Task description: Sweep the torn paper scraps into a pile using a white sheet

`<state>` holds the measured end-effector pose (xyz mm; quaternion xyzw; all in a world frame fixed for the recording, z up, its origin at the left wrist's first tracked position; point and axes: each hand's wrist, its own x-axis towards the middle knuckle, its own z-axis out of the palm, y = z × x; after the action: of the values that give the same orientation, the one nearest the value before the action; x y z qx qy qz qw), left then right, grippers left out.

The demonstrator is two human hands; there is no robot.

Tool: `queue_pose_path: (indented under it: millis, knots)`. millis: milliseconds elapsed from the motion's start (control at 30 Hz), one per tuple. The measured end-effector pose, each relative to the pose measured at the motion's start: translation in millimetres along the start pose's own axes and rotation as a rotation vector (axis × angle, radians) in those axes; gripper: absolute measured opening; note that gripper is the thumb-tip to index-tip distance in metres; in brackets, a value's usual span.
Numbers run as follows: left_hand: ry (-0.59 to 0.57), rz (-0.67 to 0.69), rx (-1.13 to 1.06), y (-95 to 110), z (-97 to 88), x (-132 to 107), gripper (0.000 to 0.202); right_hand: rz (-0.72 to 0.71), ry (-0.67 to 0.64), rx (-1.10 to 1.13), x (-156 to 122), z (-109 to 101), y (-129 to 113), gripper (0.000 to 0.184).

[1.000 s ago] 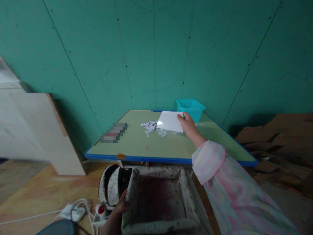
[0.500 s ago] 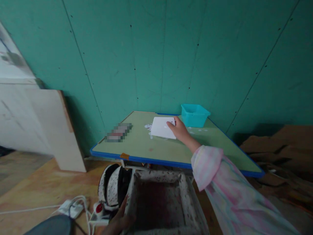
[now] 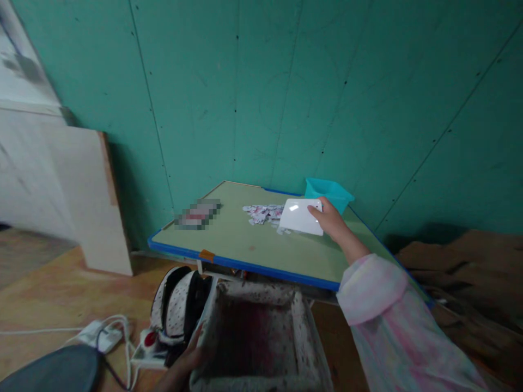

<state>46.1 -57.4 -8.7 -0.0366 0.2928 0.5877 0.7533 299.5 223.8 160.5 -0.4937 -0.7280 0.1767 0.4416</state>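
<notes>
My right hand (image 3: 333, 221) grips the right edge of a white flat card (image 3: 300, 216), held on edge against the green table top (image 3: 245, 239). Just left of the card lies a heap of small paper scraps (image 3: 263, 212). My left hand (image 3: 186, 362) is low in the view, fingers closed on the near left rim of a speckled white fabric bin (image 3: 261, 337) that stands below the table's blue front edge.
A teal plastic tub (image 3: 329, 191) sits at the table's far right corner. A blurred flat item (image 3: 198, 213) lies on the table's left side. A spotted bag (image 3: 177, 305), a power strip and white cables (image 3: 106, 337) lie on the wooden floor.
My right hand and the card swept left over the scraps and have come back to the right, so the heap shows again left of the card. The view has shifted slightly.
</notes>
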Motion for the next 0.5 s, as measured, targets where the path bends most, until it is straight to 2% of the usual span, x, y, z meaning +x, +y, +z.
queue_pose_path:
  millis: [100,133,233,367,500]
  knots:
    - [0.052,-0.013,0.036,3,-8.1,1,0.055,0.051,0.071,0.198,6,9,-5,0.033]
    - [0.067,-0.022,0.055,4,-9.5,1,0.051,0.067,0.057,0.246,8,16,-8,0.035]
    - [0.089,-0.052,0.091,5,-7.8,-3,0.039,0.113,-0.089,0.297,6,40,-15,0.034]
    - [0.132,-0.004,0.211,1,3.4,-8,0.004,0.142,-0.269,0.306,-7,62,-14,0.030]
    - [0.149,-0.047,0.271,-2,17.8,-9,0.007,0.119,-0.358,0.296,-20,62,-9,0.028]
